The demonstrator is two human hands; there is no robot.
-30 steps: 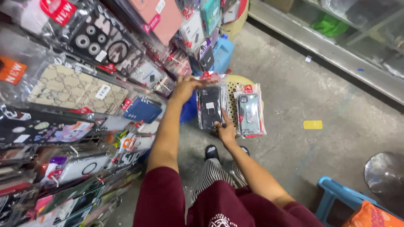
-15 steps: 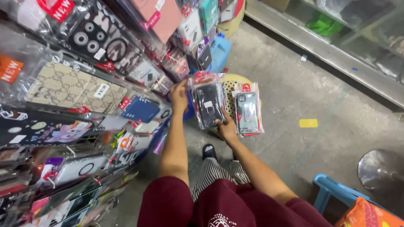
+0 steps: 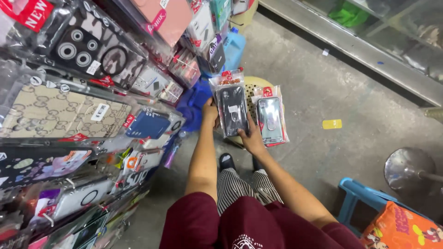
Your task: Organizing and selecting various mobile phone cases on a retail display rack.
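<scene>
Left hand (image 3: 210,112) and right hand (image 3: 252,138) — fingers grasping glossy, flat rectangular phone-case packets (image 3: 232,109) — one black, one grey.

My left hand (image 3: 210,110) is no longer stretched up toward the hanging rack; it now sits lower, gripping the left edge of the black phone case packet (image 3: 232,109). That packet now stands upright and closer to me. My right hand (image 3: 253,138) has risen slightly beneath it, beside the clear case packet (image 3: 270,119).
</scene>
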